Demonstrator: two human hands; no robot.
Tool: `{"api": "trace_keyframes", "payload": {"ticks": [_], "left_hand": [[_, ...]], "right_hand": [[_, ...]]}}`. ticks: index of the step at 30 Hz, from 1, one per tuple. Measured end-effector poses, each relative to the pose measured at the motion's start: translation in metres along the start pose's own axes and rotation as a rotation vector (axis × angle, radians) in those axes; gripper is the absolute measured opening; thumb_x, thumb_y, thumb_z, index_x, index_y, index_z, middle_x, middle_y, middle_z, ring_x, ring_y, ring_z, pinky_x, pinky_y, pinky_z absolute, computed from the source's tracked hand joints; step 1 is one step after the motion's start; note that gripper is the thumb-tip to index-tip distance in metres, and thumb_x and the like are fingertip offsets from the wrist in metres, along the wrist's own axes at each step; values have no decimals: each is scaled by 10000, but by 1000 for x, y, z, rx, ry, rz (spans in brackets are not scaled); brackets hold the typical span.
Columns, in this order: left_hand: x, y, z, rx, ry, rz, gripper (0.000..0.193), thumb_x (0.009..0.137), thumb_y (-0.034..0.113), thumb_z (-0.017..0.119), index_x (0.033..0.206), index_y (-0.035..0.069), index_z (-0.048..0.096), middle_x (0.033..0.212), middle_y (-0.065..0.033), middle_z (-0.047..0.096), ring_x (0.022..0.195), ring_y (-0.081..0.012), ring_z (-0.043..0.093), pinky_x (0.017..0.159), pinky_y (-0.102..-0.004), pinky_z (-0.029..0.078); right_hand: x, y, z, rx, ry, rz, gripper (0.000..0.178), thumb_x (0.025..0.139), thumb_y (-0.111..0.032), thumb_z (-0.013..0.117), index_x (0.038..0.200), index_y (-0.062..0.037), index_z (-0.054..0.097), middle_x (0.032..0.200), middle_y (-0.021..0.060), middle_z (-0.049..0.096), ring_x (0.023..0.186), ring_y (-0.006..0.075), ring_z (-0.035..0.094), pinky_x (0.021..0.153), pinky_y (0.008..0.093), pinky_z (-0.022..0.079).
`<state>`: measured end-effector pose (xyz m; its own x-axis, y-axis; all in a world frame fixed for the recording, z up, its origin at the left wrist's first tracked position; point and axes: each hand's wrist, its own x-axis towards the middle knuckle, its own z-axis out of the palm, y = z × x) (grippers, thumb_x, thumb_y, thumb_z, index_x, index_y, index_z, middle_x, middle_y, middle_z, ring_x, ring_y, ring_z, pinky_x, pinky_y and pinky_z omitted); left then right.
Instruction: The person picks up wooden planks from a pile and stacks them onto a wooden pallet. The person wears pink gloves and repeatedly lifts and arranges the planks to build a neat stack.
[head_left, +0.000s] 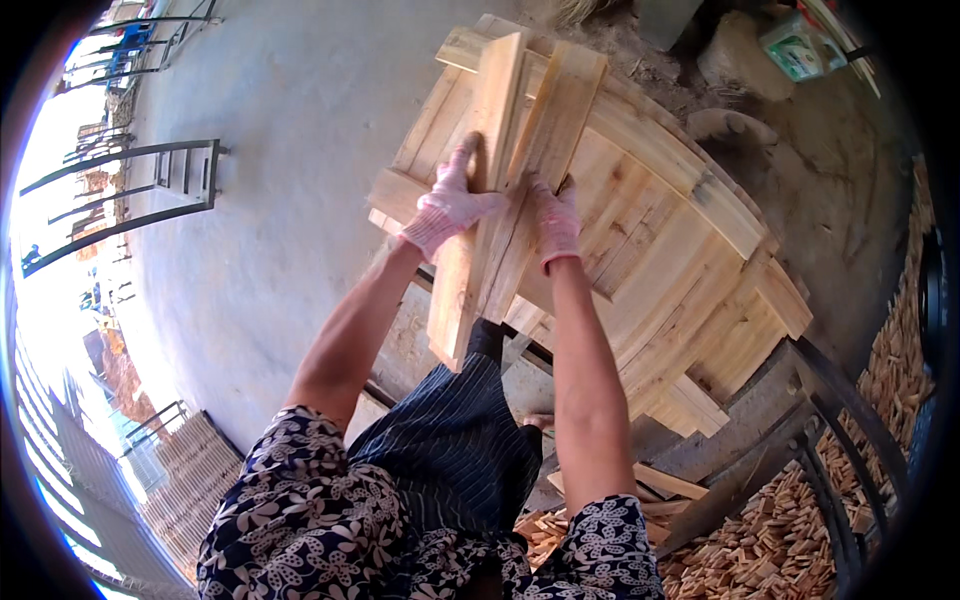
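My left hand (452, 207), in a pale pink work glove, grips a long light wooden plank (492, 95) with its fingers up along the left side and its thumb pointing right. My right hand (555, 215), gloved alike, holds the edge of a second wooden plank (563, 105) just to the right; its fingertips are partly hidden. Both planks are tilted side by side over a broad stack of flat planks (690, 270). A short board (397, 194) sticks out of the stack to the left of my left hand.
Small wood offcuts (750, 550) are heaped at the lower right beside dark metal bars (850, 430). A plastic jug (803, 48) stands at the upper right. On the left, a metal frame (185, 180) rises from the concrete floor (270, 200).
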<state>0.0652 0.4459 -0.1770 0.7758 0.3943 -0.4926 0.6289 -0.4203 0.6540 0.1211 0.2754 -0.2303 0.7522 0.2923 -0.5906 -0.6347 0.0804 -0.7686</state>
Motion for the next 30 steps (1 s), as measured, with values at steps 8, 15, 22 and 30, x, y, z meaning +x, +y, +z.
{"api": "trace_keyframes", "payload": {"ticks": [8,15,22,30], "left_hand": [[-30,95,24,312,-143,61,997,682,339,771,1564,225,321,1329,-261,498,1263,-444,522,1002,-518,513],[-57,56,97,537,121,99,882,768,233,745,1561,228,358,1352,-234,463,1266,-424,498,969,-543,451],[-32,49,88,827,-22,16,1191,735,477,793,1658,224,84,1540,-305,345,1387,-484,404,1082,-540,440],[-83,109,150,564,61,-137,1138,787,383,827,1641,348,76,1433,-304,391,1289,-439,524,1042,-550,490]], "right_hand": [[-175,22,-124,-160,303,-22,716,1034,-321,566,1593,29,286,1640,212,317,1490,290,351,1235,418,282],[-275,-9,-352,-310,630,2,804,1013,-415,604,1646,-106,216,1593,173,398,1358,327,491,1124,461,441],[-227,79,-533,-375,705,-20,656,1072,-329,416,1640,-76,208,1694,88,241,1534,214,251,1236,387,262],[-143,73,-426,-704,653,15,571,1045,-264,457,1574,-90,330,1551,199,414,1328,341,522,1047,413,470]]}}
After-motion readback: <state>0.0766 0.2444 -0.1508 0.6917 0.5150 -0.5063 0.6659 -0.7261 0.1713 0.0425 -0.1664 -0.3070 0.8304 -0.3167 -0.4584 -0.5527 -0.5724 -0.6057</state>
